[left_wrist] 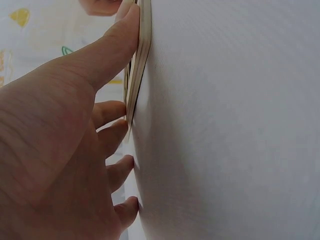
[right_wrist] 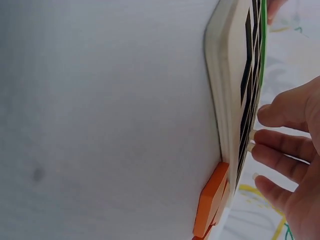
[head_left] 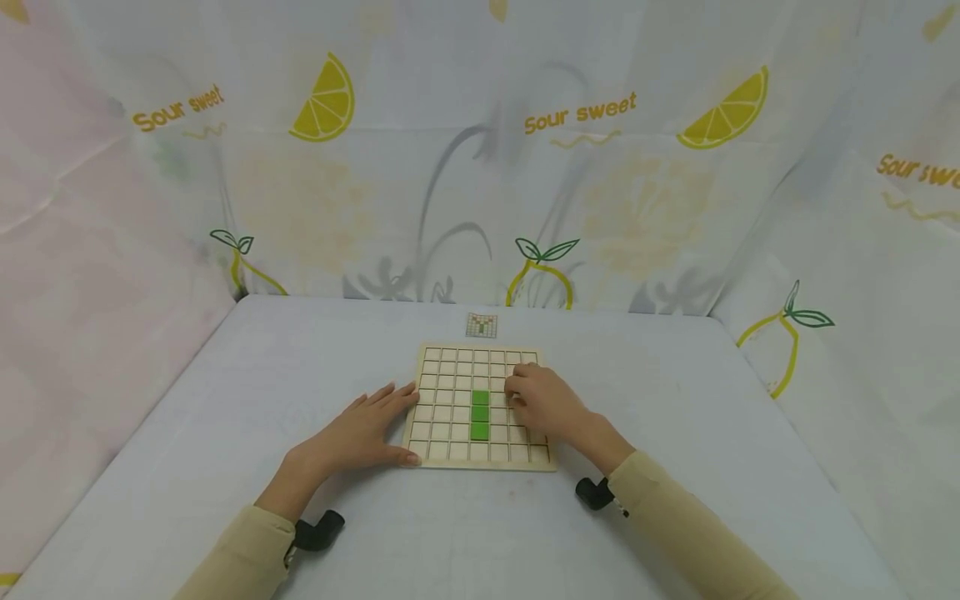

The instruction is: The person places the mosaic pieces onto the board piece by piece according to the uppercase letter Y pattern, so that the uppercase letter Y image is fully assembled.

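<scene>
A square wooden grid board (head_left: 442, 463) lies on the white table. Three green square tiles (head_left: 480, 415) form a vertical column in its cells. My left hand (head_left: 360, 433) is spread at the board's left side, thumb at the near corner and fingertips touching the edge. Over the board's right part, my right hand (head_left: 551, 406) has its fingers bent down to the surface. In the right wrist view its fingertips meet the board, thumb apart, and no tile shows between them. Orange blocks (right_wrist: 210, 202) sit against the board's side there; my right hand hides them in the head view.
A small card with a printed grid pattern (head_left: 482, 325) lies behind the board. White cloth with lemon prints (head_left: 450, 167) hangs around the table's back and sides. Black wrist-camera mounts (head_left: 318, 531) stick out at both sleeves.
</scene>
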Available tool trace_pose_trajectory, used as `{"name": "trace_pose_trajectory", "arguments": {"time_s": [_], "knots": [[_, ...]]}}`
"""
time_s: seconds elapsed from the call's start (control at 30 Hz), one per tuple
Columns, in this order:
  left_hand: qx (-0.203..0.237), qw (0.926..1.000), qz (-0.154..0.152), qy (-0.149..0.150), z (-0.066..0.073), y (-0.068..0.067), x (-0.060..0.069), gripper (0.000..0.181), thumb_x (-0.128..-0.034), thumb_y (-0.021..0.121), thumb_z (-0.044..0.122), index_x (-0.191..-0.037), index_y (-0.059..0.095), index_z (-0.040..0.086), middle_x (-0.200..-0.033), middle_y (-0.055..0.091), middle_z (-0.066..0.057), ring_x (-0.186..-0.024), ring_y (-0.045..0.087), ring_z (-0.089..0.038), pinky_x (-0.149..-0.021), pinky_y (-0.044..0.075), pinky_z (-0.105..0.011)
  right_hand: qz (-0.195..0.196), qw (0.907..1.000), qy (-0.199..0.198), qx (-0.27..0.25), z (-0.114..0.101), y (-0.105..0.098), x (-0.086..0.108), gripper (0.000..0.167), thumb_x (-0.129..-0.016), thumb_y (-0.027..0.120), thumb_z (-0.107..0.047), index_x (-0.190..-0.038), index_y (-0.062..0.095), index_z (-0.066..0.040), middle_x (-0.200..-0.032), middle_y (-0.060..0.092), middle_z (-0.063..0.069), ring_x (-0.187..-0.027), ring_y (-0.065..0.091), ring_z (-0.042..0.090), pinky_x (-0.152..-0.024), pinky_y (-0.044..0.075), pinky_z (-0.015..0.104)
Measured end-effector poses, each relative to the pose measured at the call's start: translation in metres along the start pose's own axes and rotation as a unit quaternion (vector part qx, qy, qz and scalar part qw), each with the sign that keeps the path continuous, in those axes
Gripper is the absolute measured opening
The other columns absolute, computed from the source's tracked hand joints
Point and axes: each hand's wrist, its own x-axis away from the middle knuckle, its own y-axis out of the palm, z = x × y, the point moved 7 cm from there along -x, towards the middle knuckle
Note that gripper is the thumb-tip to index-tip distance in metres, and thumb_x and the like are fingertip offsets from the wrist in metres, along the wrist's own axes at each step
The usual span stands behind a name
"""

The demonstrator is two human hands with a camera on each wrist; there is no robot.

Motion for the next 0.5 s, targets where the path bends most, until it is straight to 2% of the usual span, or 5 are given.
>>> {"name": "trace_pose_trajectory", "arguments": {"time_s": [0.33,0.5], "knots": [[0.004,1.0,-0.004,-0.003,-0.0002,0.0001,0.0004,0.1,-0.0766,0.074,0.063,-0.155,0.036,0.013,-0.165,0.028,-0.005,-0.153,0.021,-0.038,-0.12,0.018,-0.066,-0.007,0.9997,0.025,0.003,0.0043,-0.0038,0.004,0.014,-0.087,0.067,-0.003,-0.095,0.074,-0.011,-0.089,0.064,-0.001,-0.081,0.056,0.013,-0.075,0.053,0.03],[0.003,1.0,-0.001,0.0,0.0013,-0.0009,0.0004,0.1,-0.077,0.074,0.062,-0.155,0.036,0.013,-0.165,0.028,-0.005,-0.153,0.021,-0.038,-0.12,0.019,-0.066,0.0,0.9997,0.019,0.012,0.0052,-0.009,0.0075,0.012,-0.086,0.068,-0.002,-0.093,0.073,-0.011,-0.089,0.065,0.0,-0.08,0.057,0.015,-0.074,0.053,0.032]]}}
